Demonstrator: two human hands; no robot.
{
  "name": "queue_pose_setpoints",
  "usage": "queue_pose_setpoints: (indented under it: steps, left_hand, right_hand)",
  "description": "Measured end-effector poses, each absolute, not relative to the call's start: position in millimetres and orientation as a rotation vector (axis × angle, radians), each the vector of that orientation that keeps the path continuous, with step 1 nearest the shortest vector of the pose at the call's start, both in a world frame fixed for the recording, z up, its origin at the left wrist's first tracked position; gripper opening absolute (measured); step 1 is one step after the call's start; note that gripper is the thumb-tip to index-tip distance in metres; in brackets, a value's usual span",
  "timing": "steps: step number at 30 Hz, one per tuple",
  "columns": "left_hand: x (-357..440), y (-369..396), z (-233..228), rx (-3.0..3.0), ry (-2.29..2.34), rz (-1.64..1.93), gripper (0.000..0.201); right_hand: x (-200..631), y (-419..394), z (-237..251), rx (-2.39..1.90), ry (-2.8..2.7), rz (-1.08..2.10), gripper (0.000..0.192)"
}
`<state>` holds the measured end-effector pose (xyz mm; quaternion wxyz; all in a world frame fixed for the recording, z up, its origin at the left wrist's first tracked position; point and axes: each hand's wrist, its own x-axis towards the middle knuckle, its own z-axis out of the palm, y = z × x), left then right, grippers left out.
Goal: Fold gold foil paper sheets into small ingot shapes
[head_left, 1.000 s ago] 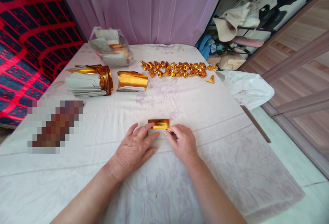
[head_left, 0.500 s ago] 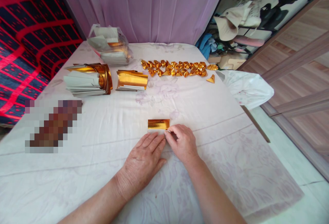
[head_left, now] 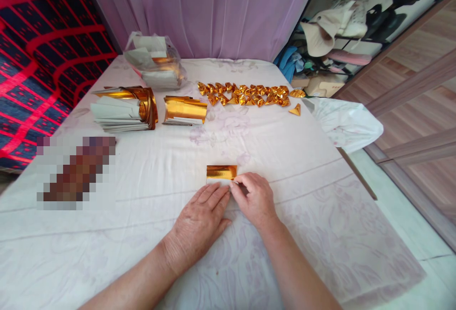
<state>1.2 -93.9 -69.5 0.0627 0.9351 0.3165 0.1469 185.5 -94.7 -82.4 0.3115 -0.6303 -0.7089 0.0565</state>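
Pressing our left hand (head_left: 199, 222) flat, fingers together, on the gold foil sheet (head_left: 221, 173) near the tabletop's (head_left: 320, 234) near edge, we pinch its right end with our right hand (head_left: 253, 198).

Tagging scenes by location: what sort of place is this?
Probably a home room, maybe a bedroom: a sheet-covered table, a purple curtain behind it and cluttered shelves with a hat. Both hands fold gold foil paper.
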Motion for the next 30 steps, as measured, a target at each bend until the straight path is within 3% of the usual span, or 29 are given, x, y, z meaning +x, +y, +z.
queue_pose_setpoints:
  steps: [30]
  left_hand:
    - [-0.6, -93.1, -71.1, 2.862, 0.983, 0.408, 0.049]
  right_hand:
    - [186.0, -93.6, -84.0, -1.671, -1.872, 0.14, 0.018]
